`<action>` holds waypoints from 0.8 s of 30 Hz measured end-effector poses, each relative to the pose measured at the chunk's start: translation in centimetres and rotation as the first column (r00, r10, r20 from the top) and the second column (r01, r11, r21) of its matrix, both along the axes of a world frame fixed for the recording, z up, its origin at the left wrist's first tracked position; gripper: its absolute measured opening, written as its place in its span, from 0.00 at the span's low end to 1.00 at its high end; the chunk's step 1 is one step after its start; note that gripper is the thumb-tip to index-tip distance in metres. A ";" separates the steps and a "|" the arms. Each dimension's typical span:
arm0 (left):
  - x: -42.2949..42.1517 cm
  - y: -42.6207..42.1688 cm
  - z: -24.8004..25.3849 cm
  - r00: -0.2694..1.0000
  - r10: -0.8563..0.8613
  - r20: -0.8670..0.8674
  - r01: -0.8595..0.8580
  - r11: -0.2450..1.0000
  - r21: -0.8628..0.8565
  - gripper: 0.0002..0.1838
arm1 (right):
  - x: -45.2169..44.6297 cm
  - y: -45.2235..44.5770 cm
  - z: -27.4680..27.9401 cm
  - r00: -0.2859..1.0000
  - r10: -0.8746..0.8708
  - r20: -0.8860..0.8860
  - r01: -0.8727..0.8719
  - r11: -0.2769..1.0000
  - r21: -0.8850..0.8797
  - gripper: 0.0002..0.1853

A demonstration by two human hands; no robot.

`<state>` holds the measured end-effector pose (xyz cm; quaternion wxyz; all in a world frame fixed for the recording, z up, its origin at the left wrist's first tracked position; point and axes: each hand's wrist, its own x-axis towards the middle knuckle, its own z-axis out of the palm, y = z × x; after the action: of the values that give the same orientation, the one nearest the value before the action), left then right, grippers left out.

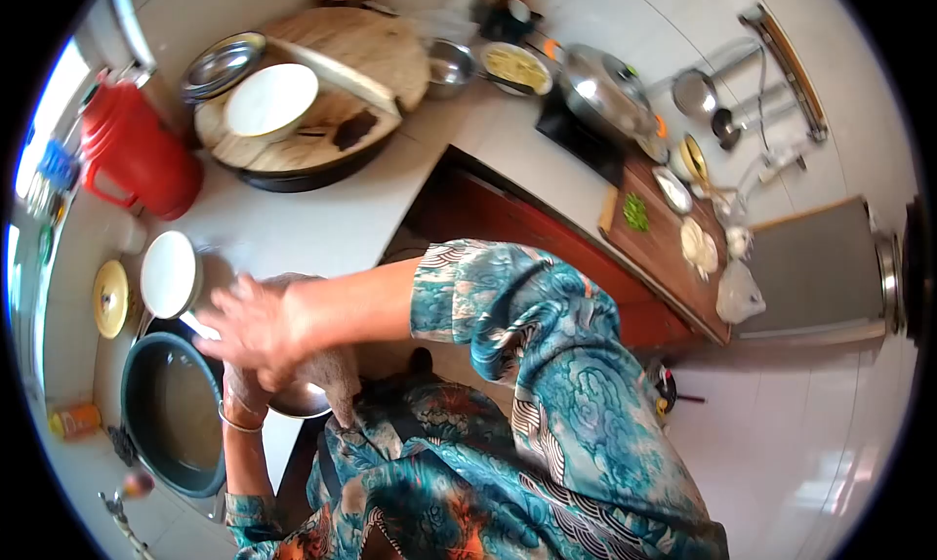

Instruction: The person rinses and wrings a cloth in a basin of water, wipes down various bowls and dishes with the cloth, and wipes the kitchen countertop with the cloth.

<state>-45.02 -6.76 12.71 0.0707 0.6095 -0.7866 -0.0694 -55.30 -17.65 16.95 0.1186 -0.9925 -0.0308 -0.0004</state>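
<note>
My right hand (256,328) reaches across to the left, blurred by motion, with its fingers stretched out. It lies over my left hand (246,386), which shows mainly at the wrist, with a bracelet (240,421); its fingers are hidden. Beside and beneath both hands a grey-brown towel (334,375) hangs down toward the counter's front. Below the hands, part of a metal bowl (303,400) shows. Close to my right fingertips stands a white bowl (170,275). A small white object (199,326) at those fingertips is too blurred to name.
A dark basin of water (176,414) stands at the left. Behind are a red thermos (139,150), a round wooden board (361,53) bearing another white bowl (271,101), and a lidded pan (600,87). To the right, a cutting board (664,238) holds chopped greens (635,212).
</note>
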 end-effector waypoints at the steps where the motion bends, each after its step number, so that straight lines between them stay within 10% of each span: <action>1: -0.7 -0.3 -2.6 0.952 0.091 -0.292 -0.054 0.990 0.133 0.26 | -2.1 0.6 0.8 0.965 0.032 -0.259 -0.055 0.995 -0.085 0.42; 3: -1.7 -0.7 -8.5 0.540 0.349 -0.766 -0.089 0.929 0.360 0.22 | -5.0 -0.5 -2.8 0.969 -0.089 -0.230 0.075 0.995 -0.067 0.41; 5: -6.1 -2.4 -5.4 0.989 0.103 -0.110 -0.079 0.975 0.207 0.18 | -9.7 -2.6 -8.9 0.985 -0.172 0.027 0.173 0.984 -0.043 0.35; 6: -6.8 -3.1 -5.9 0.947 0.021 -0.322 0.018 0.993 0.118 0.16 | -11.8 -2.8 -9.7 0.963 -0.266 0.045 0.266 0.964 0.019 0.33; 9: -12.1 -4.6 -5.3 -0.033 0.399 -0.916 0.024 0.917 0.399 0.14 | -18.2 -3.2 -9.3 0.800 -0.561 0.214 0.545 0.828 0.134 0.19; 15: -19.7 -8.1 -1.5 0.176 0.230 -0.957 -0.065 0.973 0.221 0.20 | -26.5 -0.3 -9.7 0.061 -0.949 0.308 0.722 0.255 0.643 0.10; 18: -21.8 -9.8 -2.5 0.129 0.104 -0.986 -0.066 0.993 0.096 0.23 | -25.7 1.9 -13.3 -0.371 -0.923 0.106 0.461 -0.083 0.884 0.08; 21: -25.0 -9.7 -1.8 0.198 -0.056 -0.979 -0.119 0.990 -0.081 0.24 | -24.8 3.3 -14.4 -0.570 -0.820 0.056 0.195 -0.069 0.978 0.07; 24: -24.1 -9.5 0.4 0.350 0.015 -0.937 0.079 0.996 0.046 0.25 | -27.9 4.3 -12.0 -0.393 -0.918 0.057 0.336 -0.085 0.938 0.06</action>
<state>-69.09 -16.23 13.14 0.4797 0.4482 -0.6140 -0.4381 -83.21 -13.34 4.98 0.3334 -0.4466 0.5971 -0.5769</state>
